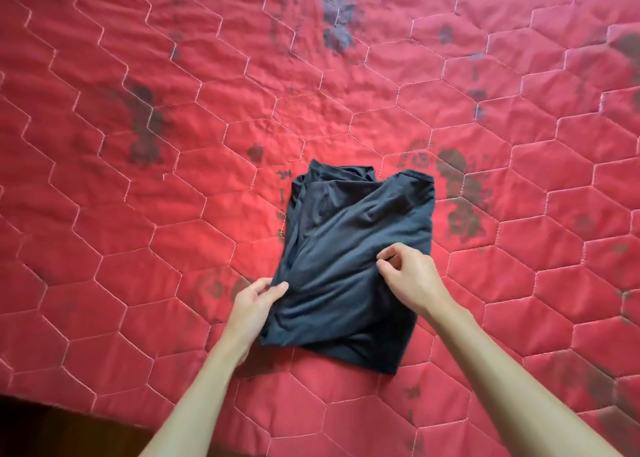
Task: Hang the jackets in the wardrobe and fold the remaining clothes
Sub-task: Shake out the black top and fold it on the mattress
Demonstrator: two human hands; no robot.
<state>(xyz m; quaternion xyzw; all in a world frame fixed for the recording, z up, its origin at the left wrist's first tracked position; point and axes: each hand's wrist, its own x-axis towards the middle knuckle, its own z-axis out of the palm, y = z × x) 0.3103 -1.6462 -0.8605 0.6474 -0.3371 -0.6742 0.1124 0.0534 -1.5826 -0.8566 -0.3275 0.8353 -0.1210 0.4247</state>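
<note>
Left hand [258,301], right hand [408,273] on garment [356,221]

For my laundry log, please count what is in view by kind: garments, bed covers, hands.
Dark garment: 1
Red bed cover: 1
Hands: 2 (left hand, right hand)
Total: 4

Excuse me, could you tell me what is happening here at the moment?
A person is folding a dark garment on a red quilted bedspread. It already lies folded into a compact, somewhat rumpled bundle. The left hand grips its near left edge, while the right hand pinches the top layer near the right side.
</note>
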